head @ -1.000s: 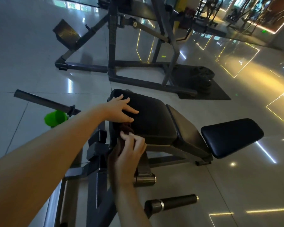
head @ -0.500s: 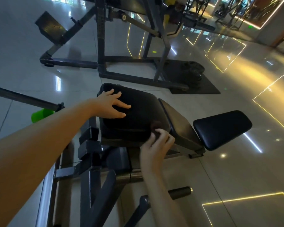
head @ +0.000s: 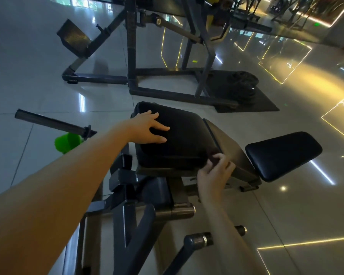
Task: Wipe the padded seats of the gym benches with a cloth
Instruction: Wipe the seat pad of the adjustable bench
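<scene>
Bracing my left hand [head: 149,129] flat on the seat pad [head: 183,135], fingers straight and spread, I pressed down close to the pad's far left corner. My right hand [head: 214,173] was curled round the dark cloth [head: 213,156], which was bunched small between thumb and fingers. The cloth touched the pad's near corner just ahead of that hand, right by the seam where the sloping back pad [head: 229,149] began. Only a little cloth showed past my fingertips, and I could not tell how much was tucked into the palm.

To wipe well from there, I judged that the wad should be opened out so more of it lay flat under my fingers. A small lump would clean only a narrow stripe. The seam and the rounded edge beside my right hand looked like places where sweat would collect, so they deserved a slow, firm pass. After that, overlapping strokes toward my left hand would cover the top, and that hand would need lifting so the patch beneath it got wiped too. The covering looked smooth, so I expected the cloth to glide easily. Further out beyond my right hand sat the black end pad [head: 282,153]; whether it was clean I could not tell.
</scene>
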### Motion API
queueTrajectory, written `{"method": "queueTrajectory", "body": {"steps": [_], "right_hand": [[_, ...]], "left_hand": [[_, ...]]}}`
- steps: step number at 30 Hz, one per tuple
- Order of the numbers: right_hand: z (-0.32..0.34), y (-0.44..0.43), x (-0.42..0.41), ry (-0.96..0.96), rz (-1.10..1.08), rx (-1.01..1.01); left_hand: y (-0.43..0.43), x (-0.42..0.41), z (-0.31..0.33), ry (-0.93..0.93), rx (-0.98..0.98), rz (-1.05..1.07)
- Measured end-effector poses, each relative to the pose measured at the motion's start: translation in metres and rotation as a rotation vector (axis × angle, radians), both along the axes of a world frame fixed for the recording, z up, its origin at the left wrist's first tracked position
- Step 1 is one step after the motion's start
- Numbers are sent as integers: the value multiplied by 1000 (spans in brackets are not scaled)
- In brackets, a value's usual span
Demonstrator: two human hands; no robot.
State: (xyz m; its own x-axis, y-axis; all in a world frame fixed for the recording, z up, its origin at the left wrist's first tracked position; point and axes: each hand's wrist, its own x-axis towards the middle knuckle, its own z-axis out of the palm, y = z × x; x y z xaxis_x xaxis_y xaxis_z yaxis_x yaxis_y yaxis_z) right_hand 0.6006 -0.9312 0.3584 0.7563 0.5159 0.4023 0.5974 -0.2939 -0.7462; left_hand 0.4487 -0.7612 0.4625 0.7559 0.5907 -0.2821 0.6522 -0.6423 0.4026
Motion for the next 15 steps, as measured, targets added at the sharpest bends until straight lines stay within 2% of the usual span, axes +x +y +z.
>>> {"method": "queueTrajectory", "body": {"steps": [2, 4, 8, 11, 13, 15], "right_hand": [[4, 4, -8, -23, -5, -20], [9, 11, -46, -130, 85, 13], [8, 25, -139, -269, 426, -55], [3, 28, -163, -484, 661, -131], [12, 22, -146, -448, 662, -106], [20, 13, -114, -491, 541, -76]], "left_hand": [[1, -1, 1, -5, -1, -2], [2, -1, 0, -3, -2, -4], [5, 1, 5, 53, -25, -25], [7, 2, 8, 78, -40, -52], [10, 1, 7, 87, -42, -75], [17, -2, 5, 82, -43, -94]]}}
